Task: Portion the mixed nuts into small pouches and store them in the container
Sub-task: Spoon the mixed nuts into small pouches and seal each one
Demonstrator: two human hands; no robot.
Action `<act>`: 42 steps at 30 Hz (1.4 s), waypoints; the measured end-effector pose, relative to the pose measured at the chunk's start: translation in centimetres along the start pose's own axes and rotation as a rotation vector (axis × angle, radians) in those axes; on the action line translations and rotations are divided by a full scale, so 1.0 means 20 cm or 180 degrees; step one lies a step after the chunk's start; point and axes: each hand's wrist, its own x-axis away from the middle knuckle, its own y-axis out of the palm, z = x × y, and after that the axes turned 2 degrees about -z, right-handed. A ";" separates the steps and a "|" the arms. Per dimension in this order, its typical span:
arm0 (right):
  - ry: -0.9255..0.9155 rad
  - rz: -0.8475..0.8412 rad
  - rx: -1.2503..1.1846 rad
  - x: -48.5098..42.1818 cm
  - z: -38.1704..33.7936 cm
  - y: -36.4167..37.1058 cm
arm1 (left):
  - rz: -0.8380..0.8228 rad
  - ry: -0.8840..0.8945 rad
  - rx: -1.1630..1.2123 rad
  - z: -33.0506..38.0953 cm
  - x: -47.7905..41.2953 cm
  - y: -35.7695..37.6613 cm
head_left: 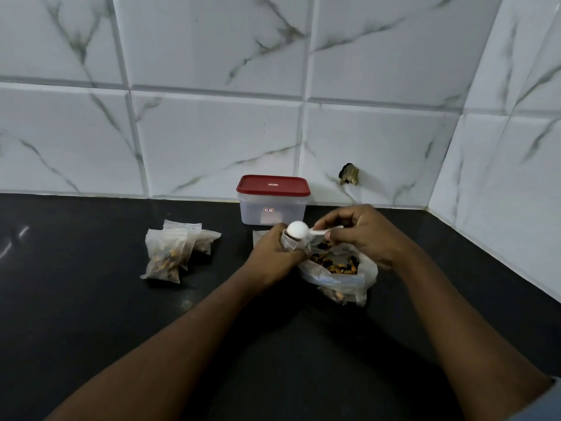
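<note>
Mixed nuts [334, 264], brown and orange bits, lie in a crumpled clear plastic bag [343, 282] directly beneath the right hand [361, 232]. The bag's mouth is slumped open, which keeps the dip short. The left hand [274, 253] curls round a small pouch [290, 243], holding it upright at the bag's edge, probably so that spills fall back in. The right hand pinches the flat handle of a white plastic scoop [296, 230]. Its rounded bowl is tipped over the pouch mouth, smooth back toward the camera, so I judge a portion is being emptied in.

Well to the left of the left hand, filled pouches [170, 253] lean together, thin, translucent and wrinkled. Behind both hands stands the container [271, 209], a frosted box with its red lid [273, 185] on, close to the marble-veined tile wall [212, 132]. Everything rests on a dark, glossy countertop [91, 299].
</note>
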 end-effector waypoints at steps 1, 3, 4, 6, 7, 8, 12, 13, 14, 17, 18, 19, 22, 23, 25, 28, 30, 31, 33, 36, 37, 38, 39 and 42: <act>-0.0003 0.0190 0.0028 0.00 0.00 -0.03 | -0.0029 -0.0005 0.0043 0.00 0.00 0.00; -0.0037 0.0460 0.0519 0.00 0.02 -0.09 | -0.0025 -0.0019 0.0041 0.01 0.00 -0.01; -0.0025 0.0416 0.0883 0.00 0.04 -0.12 | -0.0018 -0.0032 0.0022 0.02 0.00 -0.01; 0.0088 0.0013 0.1304 0.00 0.07 -0.15 | -0.0024 -0.0053 0.0012 0.02 0.00 0.00; 0.0178 -0.0203 0.1386 0.01 0.08 -0.15 | -0.0026 -0.0054 0.0021 0.02 0.00 0.00; 0.0268 -0.0366 0.1467 0.01 0.09 -0.14 | -0.0018 -0.0058 0.0036 0.02 0.00 0.00; 0.0416 -0.0147 0.1799 -0.01 0.11 -0.15 | -0.0039 -0.0082 0.0043 0.03 0.01 -0.01; 0.0462 -0.0019 0.1852 -0.01 0.12 -0.17 | -0.0052 -0.0090 0.0041 0.03 0.01 -0.01; 0.0511 0.0071 0.1885 0.00 0.13 -0.18 | -0.0063 -0.0097 0.0050 0.03 0.01 -0.01; 0.0593 0.0007 0.1943 0.00 0.14 -0.21 | -0.0100 -0.0128 0.0067 0.04 0.01 -0.01; 0.0587 -0.0040 0.1913 0.00 0.14 -0.20 | -0.0103 -0.0123 0.0053 0.04 0.01 -0.01; 0.0564 -0.0062 0.1848 0.00 0.13 -0.18 | -0.0106 -0.0110 0.0036 0.04 0.01 -0.01; 0.0552 0.0011 0.1576 -0.01 0.12 -0.15 | -0.0116 -0.0103 0.0021 0.05 0.01 -0.01; 0.0562 0.0062 0.1570 -0.01 0.12 -0.14 | -0.0113 -0.0105 0.0021 0.05 0.01 -0.01; 0.0608 0.0145 0.1541 -0.01 0.13 -0.15 | -0.0093 -0.0092 0.0019 0.04 0.01 -0.01; 0.0734 0.0138 0.1062 0.00 0.14 -0.16 | -0.0098 -0.0069 0.0003 0.04 0.01 -0.01; 0.0834 0.0210 0.0722 0.00 0.15 -0.15 | -0.0101 -0.0037 0.0010 0.04 0.01 0.00; 0.0887 0.0269 0.0591 -0.01 0.16 -0.15 | -0.0096 -0.0030 0.0005 0.04 0.01 -0.01; 0.1005 0.0346 0.0362 -0.01 0.17 -0.14 | -0.0101 -0.0039 0.0003 0.04 0.01 -0.01; 0.1151 0.0402 0.0026 0.00 0.19 -0.16 | -0.0130 -0.0074 0.0002 0.04 0.01 -0.01; 0.1169 0.0460 -0.0098 -0.01 0.20 -0.17 | -0.0137 -0.0080 0.0016 0.05 0.01 -0.01; 0.1174 0.0534 -0.0230 -0.01 0.21 -0.18 | -0.0140 -0.0087 0.0032 0.05 0.01 -0.01; 0.1169 0.0600 -0.0364 -0.02 0.21 -0.18 | -0.0136 -0.0085 0.0040 0.05 0.01 -0.01; 0.1071 0.0644 -0.0781 -0.03 0.21 -0.19 | -0.0108 -0.0074 0.0040 0.04 0.01 -0.01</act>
